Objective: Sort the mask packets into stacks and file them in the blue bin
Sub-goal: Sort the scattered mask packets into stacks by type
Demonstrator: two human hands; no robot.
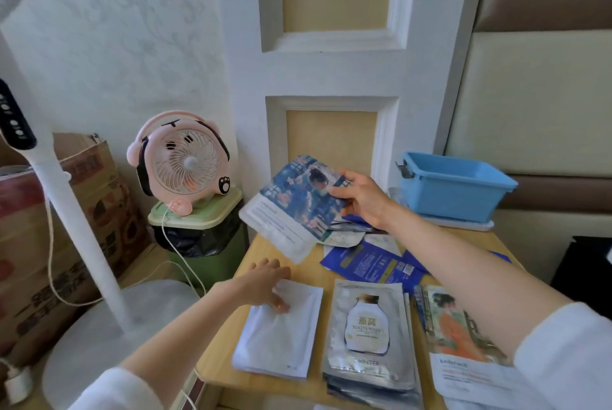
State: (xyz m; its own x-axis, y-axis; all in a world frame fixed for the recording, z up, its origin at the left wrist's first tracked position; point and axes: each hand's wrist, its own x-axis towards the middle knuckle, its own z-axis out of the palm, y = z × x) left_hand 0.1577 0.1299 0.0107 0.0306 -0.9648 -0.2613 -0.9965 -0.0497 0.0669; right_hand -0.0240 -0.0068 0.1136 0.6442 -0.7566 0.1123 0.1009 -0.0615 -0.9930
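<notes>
Pinches the illustrated packet [298,197] in the right hand [361,201]; steadies the white stack [281,340] under the flat left hand [265,283]. Best lays it square on the matching stack [452,333], near right.

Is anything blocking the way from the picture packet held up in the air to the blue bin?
Nothing visible does. The right hand pinches the illustrated mask packet up above the loose dark blue packets, and the blue bin stands open just to its right at the back corner of the table, only air between.
</notes>
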